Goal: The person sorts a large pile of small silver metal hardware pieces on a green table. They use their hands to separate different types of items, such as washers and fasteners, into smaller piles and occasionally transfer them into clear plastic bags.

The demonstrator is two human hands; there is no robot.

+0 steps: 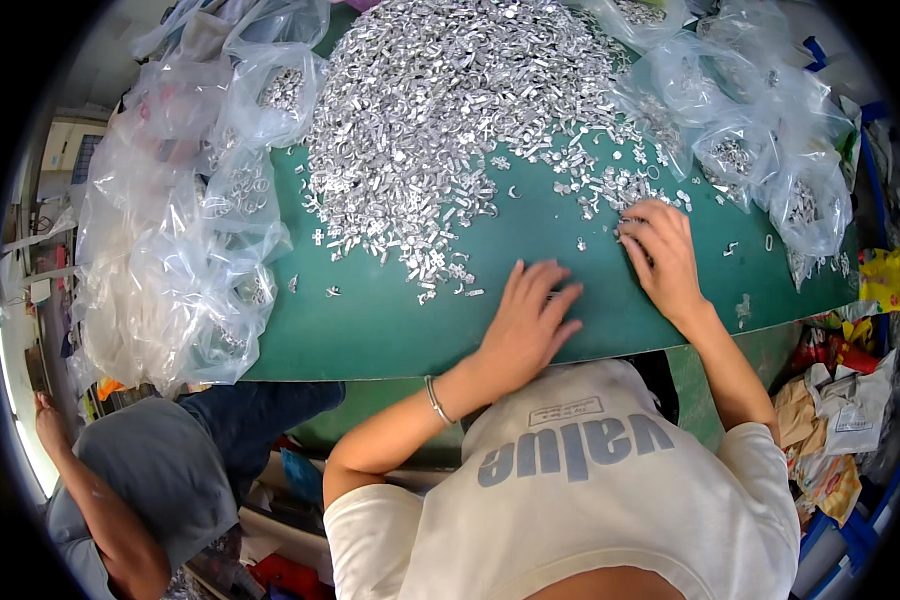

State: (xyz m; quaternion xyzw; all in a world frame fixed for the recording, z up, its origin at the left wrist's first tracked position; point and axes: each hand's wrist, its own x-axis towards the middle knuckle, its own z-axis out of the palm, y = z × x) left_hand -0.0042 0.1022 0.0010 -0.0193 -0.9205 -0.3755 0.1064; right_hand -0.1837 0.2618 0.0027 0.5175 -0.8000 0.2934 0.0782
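Note:
A large heap of small silver metal pieces in mixed shapes covers the far middle of the green tabletop. My left hand hovers or rests at the near edge, its fingers spread and slightly blurred. A bit of something pale shows beside its fingers, too small to make out. My right hand is farther forward, fingers bent and apart, the tips at a loose cluster of metal pieces right of the heap. Nothing can be seen held in it.
Clear plastic bags cover the left side of the table. More clear bags with silver pieces lie at the right. Another person is at the lower left. Crumpled packaging lies beyond the table's right edge.

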